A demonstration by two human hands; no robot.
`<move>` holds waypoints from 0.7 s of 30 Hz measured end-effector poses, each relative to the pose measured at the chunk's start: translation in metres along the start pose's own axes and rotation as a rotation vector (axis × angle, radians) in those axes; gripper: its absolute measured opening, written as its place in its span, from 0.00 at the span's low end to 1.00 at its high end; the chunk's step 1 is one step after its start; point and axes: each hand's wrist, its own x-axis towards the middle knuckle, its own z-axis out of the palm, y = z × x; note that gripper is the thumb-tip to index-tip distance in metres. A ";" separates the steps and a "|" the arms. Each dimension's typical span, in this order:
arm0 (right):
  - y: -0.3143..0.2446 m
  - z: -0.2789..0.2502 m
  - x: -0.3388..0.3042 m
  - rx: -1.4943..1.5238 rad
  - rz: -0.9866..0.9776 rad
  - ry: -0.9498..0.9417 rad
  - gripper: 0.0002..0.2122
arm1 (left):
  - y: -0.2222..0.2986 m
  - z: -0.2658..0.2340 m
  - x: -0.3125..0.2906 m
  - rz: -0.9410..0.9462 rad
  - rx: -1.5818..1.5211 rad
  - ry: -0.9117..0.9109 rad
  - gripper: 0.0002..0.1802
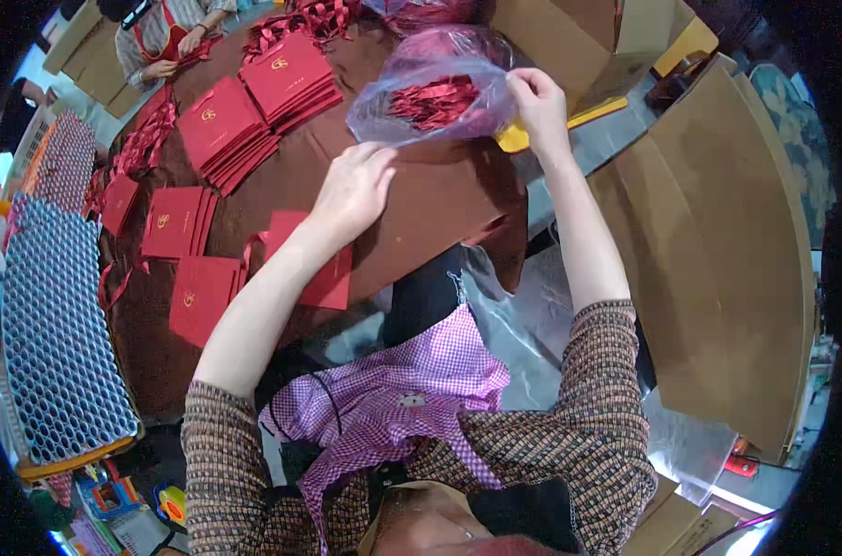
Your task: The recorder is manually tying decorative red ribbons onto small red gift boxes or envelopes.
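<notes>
A clear plastic bag [495, 74] lies on its side at the far edge of the brown-covered table [421, 204], its mouth spread toward me. Inside it is a bundle of shiny red ribbons [437, 102]. My right hand [540, 104] pinches the right side of the bag's rim. At the near left of the rim, my left hand [351, 190] has its fingers closed at the plastic edge; its fingertips are partly hidden. Under my left forearm lie flat red paper bags [203, 296] with ribbon handles. Larger stacks of red paper bags [291, 79] rest beyond it.
Another person's hand [191, 40] works with red material at the far left. A crate with a blue-grey honeycomb pattern [64, 324] stands along the left. Large cardboard sheets [717, 250] lean at right, and an open carton [560, 37] stands behind the plastic bag.
</notes>
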 end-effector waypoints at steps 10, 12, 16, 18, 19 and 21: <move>0.017 0.031 -0.062 -0.019 -0.221 0.052 0.02 | -0.029 0.094 0.109 -0.231 0.177 -0.355 0.17; 0.023 0.040 -0.073 -0.035 -0.224 0.070 0.02 | -0.051 0.117 0.115 -0.204 0.312 -0.431 0.31; 0.044 0.040 -0.082 -0.144 -0.270 0.083 0.02 | -0.085 0.145 0.123 -0.273 0.493 -0.486 0.51; 0.054 0.038 -0.086 -0.153 -0.252 0.095 0.02 | -0.086 0.147 0.123 -0.291 0.297 -0.385 0.44; 0.061 0.039 -0.086 -0.100 -0.215 0.119 0.03 | -0.085 0.148 0.124 -0.266 0.323 -0.344 0.37; 0.069 0.042 -0.086 -0.018 -0.139 0.121 0.03 | -0.087 0.151 0.126 -0.304 0.238 -0.346 0.34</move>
